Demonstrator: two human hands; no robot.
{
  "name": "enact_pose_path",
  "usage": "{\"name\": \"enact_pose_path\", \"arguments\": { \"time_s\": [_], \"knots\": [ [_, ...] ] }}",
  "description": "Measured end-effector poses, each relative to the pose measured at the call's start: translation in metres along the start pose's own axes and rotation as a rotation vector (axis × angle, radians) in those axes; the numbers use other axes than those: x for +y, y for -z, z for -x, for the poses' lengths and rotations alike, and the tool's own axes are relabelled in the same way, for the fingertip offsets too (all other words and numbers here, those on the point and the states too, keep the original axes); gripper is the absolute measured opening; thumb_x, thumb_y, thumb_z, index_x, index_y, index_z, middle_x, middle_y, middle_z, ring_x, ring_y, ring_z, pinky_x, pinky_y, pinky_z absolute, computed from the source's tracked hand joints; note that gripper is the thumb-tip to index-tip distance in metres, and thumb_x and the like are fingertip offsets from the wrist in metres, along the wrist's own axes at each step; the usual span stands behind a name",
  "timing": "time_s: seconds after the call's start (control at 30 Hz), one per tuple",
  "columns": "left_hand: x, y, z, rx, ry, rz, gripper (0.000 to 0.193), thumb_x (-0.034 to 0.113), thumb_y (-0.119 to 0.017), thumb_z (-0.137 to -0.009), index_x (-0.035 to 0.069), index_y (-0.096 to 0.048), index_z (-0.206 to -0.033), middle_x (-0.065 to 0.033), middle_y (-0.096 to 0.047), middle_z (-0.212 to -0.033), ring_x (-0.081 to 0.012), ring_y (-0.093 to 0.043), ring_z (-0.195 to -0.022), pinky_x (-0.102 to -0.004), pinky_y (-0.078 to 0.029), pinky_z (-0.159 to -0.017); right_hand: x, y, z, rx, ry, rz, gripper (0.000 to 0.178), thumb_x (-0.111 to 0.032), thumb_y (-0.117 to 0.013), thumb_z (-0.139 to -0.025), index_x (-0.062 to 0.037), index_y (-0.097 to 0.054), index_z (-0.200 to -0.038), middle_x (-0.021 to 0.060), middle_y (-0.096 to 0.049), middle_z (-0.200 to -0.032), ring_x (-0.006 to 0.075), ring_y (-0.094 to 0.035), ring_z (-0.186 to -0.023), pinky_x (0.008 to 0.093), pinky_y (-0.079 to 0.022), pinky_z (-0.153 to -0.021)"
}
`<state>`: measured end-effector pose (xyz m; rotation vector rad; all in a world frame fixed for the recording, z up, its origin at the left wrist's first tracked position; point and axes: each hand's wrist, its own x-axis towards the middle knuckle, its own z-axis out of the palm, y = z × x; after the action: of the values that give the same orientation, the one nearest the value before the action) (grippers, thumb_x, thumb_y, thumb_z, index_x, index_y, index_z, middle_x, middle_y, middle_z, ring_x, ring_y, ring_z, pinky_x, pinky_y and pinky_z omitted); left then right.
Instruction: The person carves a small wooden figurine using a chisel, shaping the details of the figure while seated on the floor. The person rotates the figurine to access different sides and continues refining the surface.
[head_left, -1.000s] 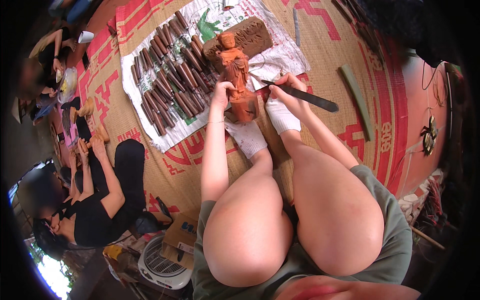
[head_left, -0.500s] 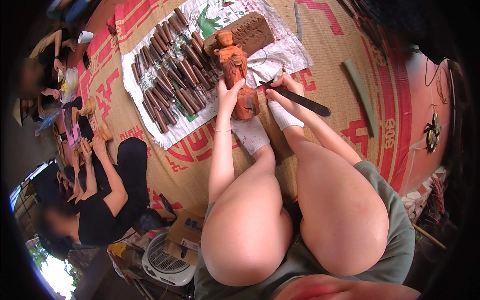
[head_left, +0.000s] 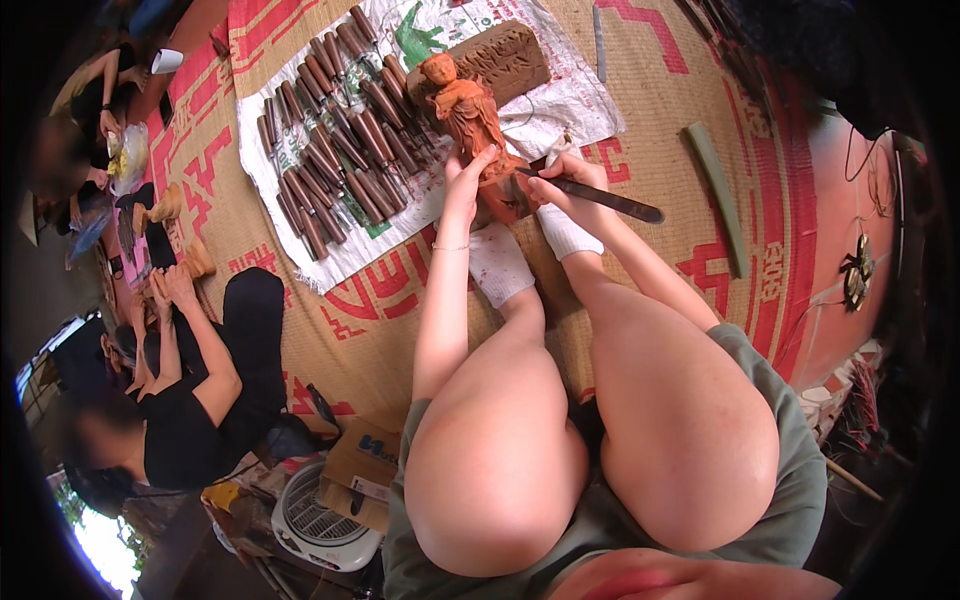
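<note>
My left hand is closed around the lower part of a reddish-brown carved wooden figurine, its thumb lying across the robe folds. The figurine leans with its head toward the upper left, over the cloth. In my right hand is a long, flat, dark hand tool with a rounded rear end. The tool's front end meets the figurine's base beside my left thumb; whether it cuts in cannot be made out. My feet in white socks rest just below the figurine.
Many wooden-handled carving tools lie in rows on a white printed cloth. Behind the figurine is a brown carved block. A greenish curved strip lies on the woven mat. At left, co-workers sit near a fan and cardboard box.
The figurine has tilted, its head going left and its base lifting slightly to the right. The tool's front end has come from beside the figurine onto its base, and the tool lies flatter.
</note>
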<state>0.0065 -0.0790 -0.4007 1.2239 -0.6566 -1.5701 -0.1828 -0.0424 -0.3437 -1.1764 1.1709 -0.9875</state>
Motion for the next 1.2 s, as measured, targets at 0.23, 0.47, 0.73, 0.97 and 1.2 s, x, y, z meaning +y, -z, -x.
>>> {"name": "enact_pose_path", "arguments": {
  "time_s": [0.23, 0.47, 0.73, 0.97, 1.2],
  "knots": [
    [-0.02, -0.014, 0.036, 0.057, -0.138, -0.058, 0.078, 0.012, -0.077, -0.079, 0.0, -0.028, -0.139, -0.0127, -0.049, -0.128, -0.0194, -0.053, -0.114, -0.0329, -0.044, -0.097, 0.004, -0.007, -0.02, 0.071, 0.262, 0.292, 0.015, -0.011, -0.074, -0.081, -0.0011, -0.062, -0.08, 0.0073, -0.066, -0.063, 0.0091, -0.065, -0.061, 0.0256, -0.05, -0.055],
    [-0.028, -0.013, 0.038, 0.033, -0.073, -0.077, 0.094, 0.012, -0.084, -0.072, 0.001, -0.022, -0.142, -0.0147, -0.044, -0.132, -0.0217, -0.052, -0.117, -0.0346, -0.046, -0.097, -0.003, -0.016, -0.043, -0.018, 0.462, 0.424, 0.013, -0.012, -0.07, -0.081, -0.0002, -0.064, -0.083, 0.0125, -0.063, -0.072, 0.0242, -0.064, -0.064, 0.0322, -0.049, -0.058],
    [-0.04, -0.009, 0.033, -0.025, -0.165, -0.203, 0.103, 0.009, -0.084, -0.068, 0.002, -0.014, -0.145, -0.014, -0.044, -0.134, -0.0226, -0.05, -0.12, -0.0339, -0.046, -0.098, 0.002, -0.019, -0.057, -0.124, 0.568, 0.553, 0.013, -0.012, -0.067, -0.078, -0.0036, -0.058, -0.081, 0.0122, -0.057, -0.075, 0.0316, -0.061, -0.069, 0.0389, -0.05, -0.06],
    [-0.034, -0.004, 0.036, -0.073, -0.165, -0.206, 0.119, 0.015, -0.088, -0.062, 0.004, -0.005, -0.146, -0.0157, -0.046, -0.132, -0.0238, -0.051, -0.119, -0.0364, -0.047, -0.097, 0.006, -0.023, -0.037, -0.144, 0.566, 0.676, 0.013, -0.012, -0.066, -0.077, -0.0055, -0.054, -0.078, 0.011, -0.055, -0.074, 0.0321, -0.06, -0.067, 0.0402, -0.05, -0.059],
    [-0.028, -0.012, 0.037, -0.113, -0.181, -0.128, 0.118, 0.008, -0.086, -0.065, 0.005, -0.001, -0.146, -0.0162, -0.043, -0.133, -0.0246, -0.053, -0.117, -0.0365, -0.048, -0.097, -0.003, -0.017, -0.055, -0.14, 0.526, 0.665, 0.013, -0.015, -0.064, -0.079, -0.005, -0.056, -0.08, 0.0128, -0.057, -0.075, 0.034, -0.061, -0.069, 0.0419, -0.049, -0.062]
  ]
}}
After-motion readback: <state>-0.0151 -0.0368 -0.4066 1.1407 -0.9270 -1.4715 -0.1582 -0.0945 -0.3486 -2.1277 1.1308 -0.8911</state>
